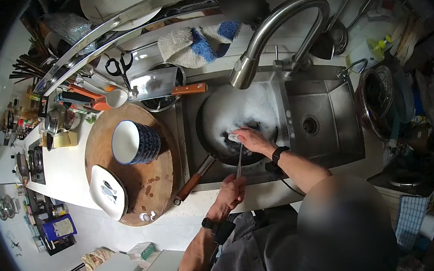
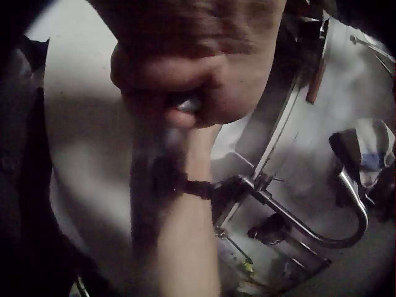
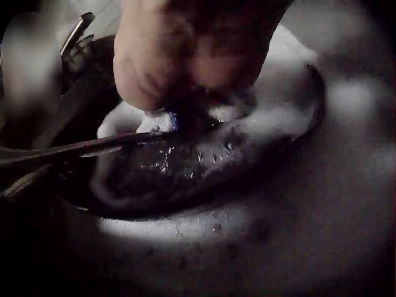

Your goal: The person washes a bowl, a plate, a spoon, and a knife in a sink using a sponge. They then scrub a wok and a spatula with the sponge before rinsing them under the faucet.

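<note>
My left hand [image 1: 229, 193] grips the handle end of a metal utensil [image 1: 240, 163] at the sink's front edge; its fingers curl round it in the left wrist view too. The utensil's far end reaches my right hand [image 1: 255, 140], which pinches a white and blue cloth [image 3: 159, 122] around it. Both are over a dark pan [image 1: 202, 131] with suds and dark water, in the left basin. What the utensil's far end looks like is hidden by the cloth and fingers. The pan's wooden handle [image 1: 189, 186] rests over the counter edge, untouched.
A faucet [image 1: 244, 70] arches over the foamy basin. Left of the sink, a round board [image 1: 152, 196] holds stacked bowls [image 1: 127, 142] and plates [image 1: 108, 192]. Behind it a cleaver [image 1: 154, 84] lies across a dark pot. The right basin [image 1: 327, 143] has a drain.
</note>
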Demonstrator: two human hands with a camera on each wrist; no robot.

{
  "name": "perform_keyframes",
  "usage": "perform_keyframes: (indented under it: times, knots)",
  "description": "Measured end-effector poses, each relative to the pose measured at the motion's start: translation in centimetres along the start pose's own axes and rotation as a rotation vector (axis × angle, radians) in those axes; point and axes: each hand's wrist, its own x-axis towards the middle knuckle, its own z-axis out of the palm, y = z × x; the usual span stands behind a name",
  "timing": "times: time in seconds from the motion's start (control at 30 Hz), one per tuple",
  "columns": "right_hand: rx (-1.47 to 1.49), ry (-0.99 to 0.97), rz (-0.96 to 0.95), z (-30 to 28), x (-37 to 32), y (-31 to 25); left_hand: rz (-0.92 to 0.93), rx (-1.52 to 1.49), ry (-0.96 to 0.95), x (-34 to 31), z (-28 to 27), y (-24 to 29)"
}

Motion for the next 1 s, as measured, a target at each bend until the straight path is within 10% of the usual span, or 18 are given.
perform_keyframes:
  times: [0.13, 0.37, 0.67, 1.0]
  knots:
    - [-0.311, 0.078, -0.247, 0.2, 1.3, 1.7, -0.001, 0.162, 0.008, -0.8, -0.1, 0.7]
    - [-0.284, 0.220, -0.102, -0.4, 3.1, 3.0, 0.052, 0.181, 0.026, -1.0, -0.3, 0.5]
    - [-0.260, -0.083, -0.298, 1.0, 0.5, 1.0, 0.074, 0.440, 0.037, -0.4, -0.5, 1.7]
    - [-0.379, 0.182, -0.062, -2.3, 3.6, 1.6, 0.043, 0.418, 0.043, -2.8, 0.5, 1.4]
